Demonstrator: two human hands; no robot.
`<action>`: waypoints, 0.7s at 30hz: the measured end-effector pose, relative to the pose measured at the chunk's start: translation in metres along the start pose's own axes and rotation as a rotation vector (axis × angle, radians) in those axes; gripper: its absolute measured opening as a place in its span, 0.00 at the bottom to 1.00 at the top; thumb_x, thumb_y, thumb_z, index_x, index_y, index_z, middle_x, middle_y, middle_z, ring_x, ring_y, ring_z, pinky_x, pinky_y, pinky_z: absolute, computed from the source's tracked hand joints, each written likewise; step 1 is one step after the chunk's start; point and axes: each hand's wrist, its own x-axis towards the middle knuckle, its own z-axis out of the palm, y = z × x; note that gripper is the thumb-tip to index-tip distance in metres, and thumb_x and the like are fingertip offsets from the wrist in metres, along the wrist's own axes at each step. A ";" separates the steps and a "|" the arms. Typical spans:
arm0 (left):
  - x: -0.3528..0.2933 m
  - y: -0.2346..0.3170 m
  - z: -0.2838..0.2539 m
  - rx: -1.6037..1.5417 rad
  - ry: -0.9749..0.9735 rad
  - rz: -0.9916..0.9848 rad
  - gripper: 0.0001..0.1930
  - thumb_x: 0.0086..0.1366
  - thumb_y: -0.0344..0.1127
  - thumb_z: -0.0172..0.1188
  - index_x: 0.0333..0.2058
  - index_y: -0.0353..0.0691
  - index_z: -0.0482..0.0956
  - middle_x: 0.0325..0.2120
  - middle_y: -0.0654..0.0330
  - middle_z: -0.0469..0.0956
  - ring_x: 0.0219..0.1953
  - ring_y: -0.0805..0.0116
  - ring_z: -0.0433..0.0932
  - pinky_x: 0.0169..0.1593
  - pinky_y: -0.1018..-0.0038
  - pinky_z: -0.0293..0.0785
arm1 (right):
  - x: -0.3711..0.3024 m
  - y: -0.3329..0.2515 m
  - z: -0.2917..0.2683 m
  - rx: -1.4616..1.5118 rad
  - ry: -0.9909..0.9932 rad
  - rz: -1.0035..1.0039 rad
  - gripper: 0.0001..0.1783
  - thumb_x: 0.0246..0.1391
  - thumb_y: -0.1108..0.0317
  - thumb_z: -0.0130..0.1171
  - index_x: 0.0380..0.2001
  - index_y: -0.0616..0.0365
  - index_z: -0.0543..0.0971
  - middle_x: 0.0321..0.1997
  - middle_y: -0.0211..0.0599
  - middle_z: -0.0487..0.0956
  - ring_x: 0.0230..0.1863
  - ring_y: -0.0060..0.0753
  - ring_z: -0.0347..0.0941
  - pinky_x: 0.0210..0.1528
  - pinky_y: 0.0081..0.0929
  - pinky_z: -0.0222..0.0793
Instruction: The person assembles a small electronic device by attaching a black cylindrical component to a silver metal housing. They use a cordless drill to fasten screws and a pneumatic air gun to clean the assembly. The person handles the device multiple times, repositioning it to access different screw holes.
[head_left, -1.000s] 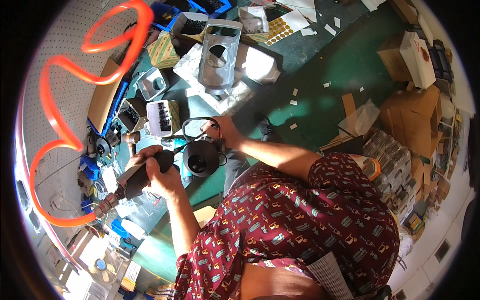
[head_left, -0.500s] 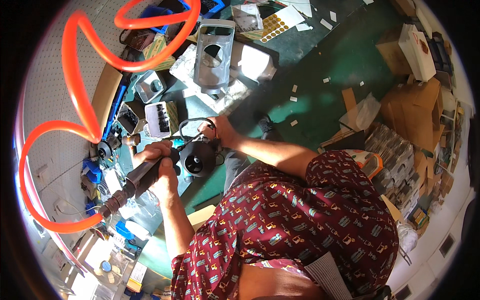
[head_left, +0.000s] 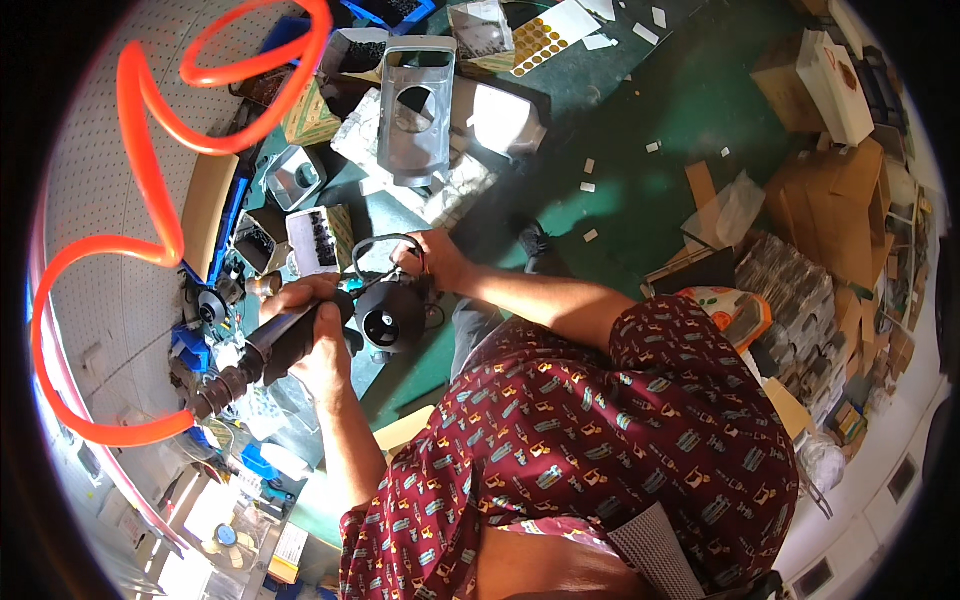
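Note:
My left hand [head_left: 322, 362] is wrapped round a black air tool [head_left: 272, 348], probably an air screwdriver, tilted with its hose end toward the lower left. A bright orange coiled hose [head_left: 150, 190] runs from that end up to the top left. The tool's front end meets or overlaps a round black housing [head_left: 392, 322] with a hollow centre; whether they touch I cannot tell. My right hand [head_left: 440, 260] grips the housing's far side, where a black cable [head_left: 378, 240] loops out. Its fingertips are partly hidden behind the housing and cable.
Beyond my hands, a grey metal casing [head_left: 415, 155] with a round opening lies on white wrapping. A small box of black parts [head_left: 318, 240] is beside a grey square frame [head_left: 295, 178]. Farther back lies a sheet of round gold stickers [head_left: 550, 42]. Cardboard boxes [head_left: 825, 195] are piled at right.
The orange hose has swung to the left. The air tool's rear end has shifted slightly left and up, while my right hand and the black housing have barely moved.

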 end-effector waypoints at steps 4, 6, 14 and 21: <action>-0.002 0.002 -0.004 0.037 -0.054 0.008 0.14 0.59 0.30 0.62 0.43 0.38 0.71 0.34 0.53 0.79 0.40 0.56 0.81 0.52 0.55 0.77 | -0.003 0.003 0.002 -0.055 0.049 0.003 0.10 0.47 0.62 0.56 0.20 0.57 0.73 0.20 0.43 0.74 0.21 0.43 0.70 0.27 0.39 0.63; -0.004 0.001 0.006 0.085 0.140 -0.053 0.13 0.60 0.28 0.60 0.43 0.37 0.71 0.35 0.52 0.80 0.41 0.55 0.81 0.54 0.55 0.76 | 0.000 0.009 0.002 -0.185 0.039 -0.109 0.10 0.45 0.62 0.57 0.20 0.57 0.72 0.20 0.45 0.74 0.22 0.48 0.71 0.27 0.41 0.64; -0.013 -0.002 0.012 0.121 0.356 -0.042 0.14 0.63 0.28 0.58 0.47 0.35 0.70 0.40 0.49 0.79 0.46 0.55 0.81 0.60 0.53 0.72 | -0.003 0.009 0.002 -0.014 -0.070 0.154 0.09 0.35 0.66 0.60 0.17 0.51 0.69 0.20 0.40 0.71 0.22 0.46 0.68 0.27 0.40 0.62; -0.001 0.005 -0.010 -0.006 -0.177 -0.057 0.19 0.61 0.33 0.67 0.47 0.35 0.72 0.42 0.49 0.79 0.49 0.54 0.80 0.64 0.48 0.67 | -0.006 0.004 0.006 0.200 -0.003 0.231 0.08 0.34 0.69 0.61 0.18 0.50 0.70 0.20 0.34 0.72 0.24 0.41 0.72 0.29 0.37 0.66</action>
